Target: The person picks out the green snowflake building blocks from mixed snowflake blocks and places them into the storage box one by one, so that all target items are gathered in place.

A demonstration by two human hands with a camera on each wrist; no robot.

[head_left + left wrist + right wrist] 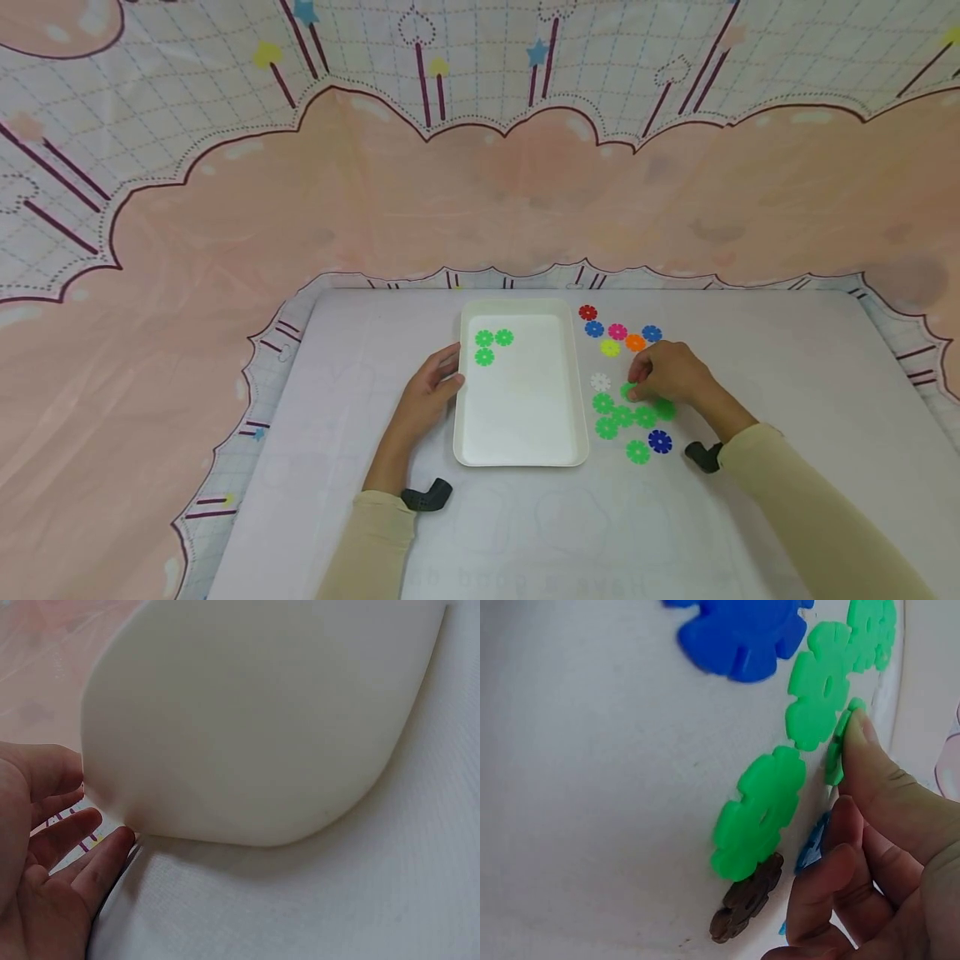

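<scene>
Three green snowflake discs (483, 338) lay in the white tray (525, 417).
My relaxed left hand (429, 387) touched its side, probably steadying it; right of it, my right hand (670, 371) pinched another green disc (838, 755).

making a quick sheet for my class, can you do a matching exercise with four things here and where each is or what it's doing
1. white rectangular plastic tray
2. red flower-shaped plastic disc
3. right hand
4. left hand

A. pinching a green flower-shaped disc
B. touching the tray's left side
C. next to the tray's far right corner
D. bearing three green flower-shaped discs

Pairs: 1-D, 2-C, 3-A, 4-B
</scene>
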